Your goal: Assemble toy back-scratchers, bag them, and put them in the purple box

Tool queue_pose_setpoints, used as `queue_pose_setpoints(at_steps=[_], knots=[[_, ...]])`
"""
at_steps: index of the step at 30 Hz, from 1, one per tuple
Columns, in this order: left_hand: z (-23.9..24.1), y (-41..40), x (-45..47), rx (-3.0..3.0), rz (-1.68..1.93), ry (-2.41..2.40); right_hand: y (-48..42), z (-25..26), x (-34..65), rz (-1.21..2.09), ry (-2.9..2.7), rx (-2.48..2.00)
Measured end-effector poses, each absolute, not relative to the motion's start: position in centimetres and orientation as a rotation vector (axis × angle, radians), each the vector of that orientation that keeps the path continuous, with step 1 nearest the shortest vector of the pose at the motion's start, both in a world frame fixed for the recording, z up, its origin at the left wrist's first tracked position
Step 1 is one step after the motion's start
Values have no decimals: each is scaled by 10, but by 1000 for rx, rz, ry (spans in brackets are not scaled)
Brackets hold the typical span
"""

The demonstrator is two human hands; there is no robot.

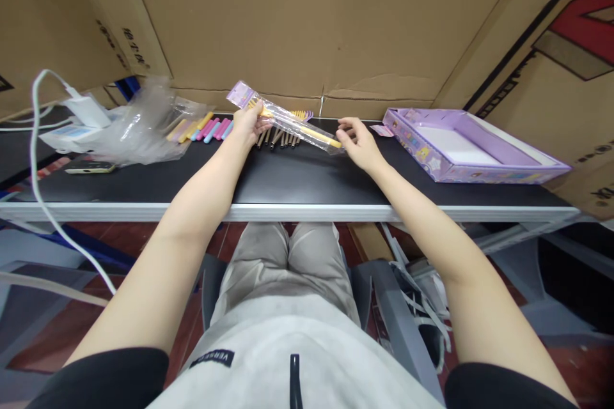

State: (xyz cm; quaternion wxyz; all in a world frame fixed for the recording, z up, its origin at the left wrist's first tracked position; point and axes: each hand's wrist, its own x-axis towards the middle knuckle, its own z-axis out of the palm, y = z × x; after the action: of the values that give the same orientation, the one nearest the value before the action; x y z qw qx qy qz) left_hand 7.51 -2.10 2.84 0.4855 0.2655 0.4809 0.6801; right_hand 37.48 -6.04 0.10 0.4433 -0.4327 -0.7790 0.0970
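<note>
My left hand (250, 123) is closed on the upper end of a clear plastic sleeve (283, 118) with a purple header, which holds a yellow pencil. The sleeve slants down to the right above the black tabletop (297, 179). My right hand (359, 140) pinches the sleeve's lower end. Under the sleeve lies a row of several brown-tipped pencils (281, 137). Left of them lie several pink, yellow and blue pens (206, 129).
An open purple box (470, 147) lies at the right. A crumpled clear bag (139, 131), a white charger with cable (86, 112) and a phone (90, 167) sit at the left. Cardboard sheets (307, 19) wall the back. The table's front edge is near my knees.
</note>
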Motion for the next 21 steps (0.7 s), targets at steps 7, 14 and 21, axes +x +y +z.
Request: queue_pose_setpoints(at_steps=[7,14,21], knots=[[27,-32,102,730,1587,1079,-64,-2,371,134,-2288,-1046],[31,-43,102,893,1448,1045,-67,44,402,-69,-2094,-1310],[33,-54,105,1151,1370,1249,-114,115,498,-353,-1366,-2036]])
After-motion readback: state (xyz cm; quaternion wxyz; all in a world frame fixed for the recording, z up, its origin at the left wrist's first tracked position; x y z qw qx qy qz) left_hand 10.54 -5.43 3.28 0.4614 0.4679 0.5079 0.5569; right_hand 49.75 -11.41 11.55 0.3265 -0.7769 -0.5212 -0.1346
